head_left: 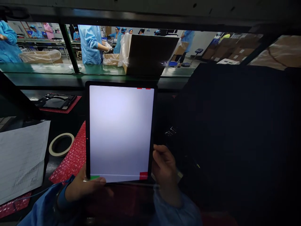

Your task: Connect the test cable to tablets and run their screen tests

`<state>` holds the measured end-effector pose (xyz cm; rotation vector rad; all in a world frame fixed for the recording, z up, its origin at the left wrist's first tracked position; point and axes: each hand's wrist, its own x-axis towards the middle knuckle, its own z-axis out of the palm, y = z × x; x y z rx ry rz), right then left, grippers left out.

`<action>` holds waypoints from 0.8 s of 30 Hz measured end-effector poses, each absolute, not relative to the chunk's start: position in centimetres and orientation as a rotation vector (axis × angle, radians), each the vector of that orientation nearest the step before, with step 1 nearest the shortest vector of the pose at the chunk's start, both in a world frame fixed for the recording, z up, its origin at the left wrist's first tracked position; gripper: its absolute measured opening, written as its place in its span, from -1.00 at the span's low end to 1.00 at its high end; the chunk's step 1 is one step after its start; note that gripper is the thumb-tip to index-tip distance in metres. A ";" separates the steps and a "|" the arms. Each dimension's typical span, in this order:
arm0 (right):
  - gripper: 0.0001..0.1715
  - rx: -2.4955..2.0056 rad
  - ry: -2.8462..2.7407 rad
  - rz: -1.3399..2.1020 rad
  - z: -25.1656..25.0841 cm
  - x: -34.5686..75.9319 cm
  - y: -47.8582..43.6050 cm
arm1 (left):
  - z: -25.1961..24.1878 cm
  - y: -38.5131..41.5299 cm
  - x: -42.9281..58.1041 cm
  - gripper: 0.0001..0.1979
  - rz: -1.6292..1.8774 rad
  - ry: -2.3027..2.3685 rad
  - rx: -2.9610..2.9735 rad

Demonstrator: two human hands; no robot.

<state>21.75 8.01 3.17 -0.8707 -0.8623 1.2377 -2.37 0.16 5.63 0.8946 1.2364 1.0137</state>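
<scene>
A tablet [121,131] with a lit, mostly white screen is held up in front of me. Small red marks show at its top edge, a red block at the bottom right and a green one at the bottom left. My left hand [86,186] grips the lower left corner, its thumb over the bottom bezel. At the lower right side, my right hand [164,164] has its fingers bent against the tablet's edge; a fingertip and thumb meet there. Below and left of the tablet lies red bubble wrap [72,153], partly hidden behind it.
A roll of tape [61,144] and a printed sheet [22,160] lie at the left. Farther back, an opened device [57,101] rests on red wrap. A dark cover [240,141] fills the right side. Beyond the bench stand a large box [150,55] and several people in blue smocks.
</scene>
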 end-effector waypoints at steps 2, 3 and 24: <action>-0.75 -0.861 -0.850 1.223 3.0 21.8 8.1 | 5.7 0.0 -2.1 -0.81 0.989 1.153 0.819; -0.75 -0.857 -0.835 1.213 3.0 21.8 8.1 | 5.8 0.0 -2.0 -0.76 0.983 1.124 0.781; -0.78 -0.729 -0.834 1.272 3.2 21.8 8.5 | 4.8 -0.3 -1.7 -0.60 1.003 1.166 0.719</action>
